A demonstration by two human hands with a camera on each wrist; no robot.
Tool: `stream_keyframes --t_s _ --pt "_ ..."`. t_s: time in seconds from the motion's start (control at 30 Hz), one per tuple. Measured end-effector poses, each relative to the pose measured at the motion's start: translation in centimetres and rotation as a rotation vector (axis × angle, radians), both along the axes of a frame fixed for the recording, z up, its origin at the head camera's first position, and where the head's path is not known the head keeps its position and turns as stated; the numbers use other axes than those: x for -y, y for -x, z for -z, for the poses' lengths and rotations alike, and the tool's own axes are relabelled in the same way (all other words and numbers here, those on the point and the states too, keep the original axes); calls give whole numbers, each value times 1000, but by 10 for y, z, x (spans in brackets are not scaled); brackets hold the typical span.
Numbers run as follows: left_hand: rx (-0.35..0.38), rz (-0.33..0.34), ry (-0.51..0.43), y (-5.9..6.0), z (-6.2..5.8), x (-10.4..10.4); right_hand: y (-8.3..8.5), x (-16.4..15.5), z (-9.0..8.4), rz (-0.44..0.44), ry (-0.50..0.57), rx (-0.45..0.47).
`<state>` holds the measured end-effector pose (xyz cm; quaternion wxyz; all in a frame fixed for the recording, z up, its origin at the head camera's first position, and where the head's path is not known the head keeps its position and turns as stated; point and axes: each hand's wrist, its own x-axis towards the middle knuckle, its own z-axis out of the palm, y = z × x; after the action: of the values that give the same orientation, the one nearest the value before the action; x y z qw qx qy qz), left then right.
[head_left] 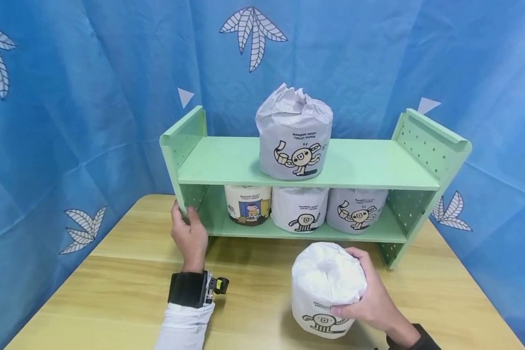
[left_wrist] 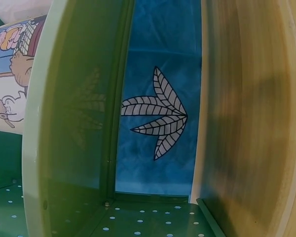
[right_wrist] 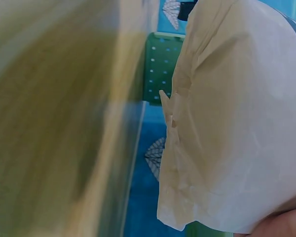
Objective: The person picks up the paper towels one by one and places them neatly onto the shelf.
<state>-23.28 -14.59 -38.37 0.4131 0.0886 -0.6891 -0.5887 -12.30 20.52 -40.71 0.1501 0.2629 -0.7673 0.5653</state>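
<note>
My left hand [head_left: 190, 239] grips the left side panel of a pale green two-tier shelf [head_left: 363, 160], thumb on the front edge. My right hand [head_left: 373, 297] holds a white paper-wrapped toilet paper roll [head_left: 328, 287] by its right side, in front of the shelf; the right wrist view shows the wrapped roll [right_wrist: 237, 128] apart from the table. On the upper tier stands one wrapped roll [head_left: 295, 138]. Three more line the lower tier: a cream roll with a colored picture [head_left: 248, 206], a white roll [head_left: 299, 209] and a greyish roll [head_left: 356, 211].
The shelf stands on a wooden table [head_left: 131, 272], its perforated right side panel [head_left: 433, 141] near the table's right edge. A blue curtain [head_left: 127, 73] with leaf prints hangs behind and at both sides. On the lower tier, the rolls sit close together.
</note>
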Motion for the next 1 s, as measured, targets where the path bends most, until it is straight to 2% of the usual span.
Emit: stream_keyframes --t_s 0.3,0.8,1.0 --pt "9 28 -23 2 -1 -1 7 -3 -12 -18 54 -5" --pt "3 8 -21 2 1 2 9 -11 -27 61 77 16" --pt "-5 19 -17 3 1 1 10 -11 -34 82 105 20"
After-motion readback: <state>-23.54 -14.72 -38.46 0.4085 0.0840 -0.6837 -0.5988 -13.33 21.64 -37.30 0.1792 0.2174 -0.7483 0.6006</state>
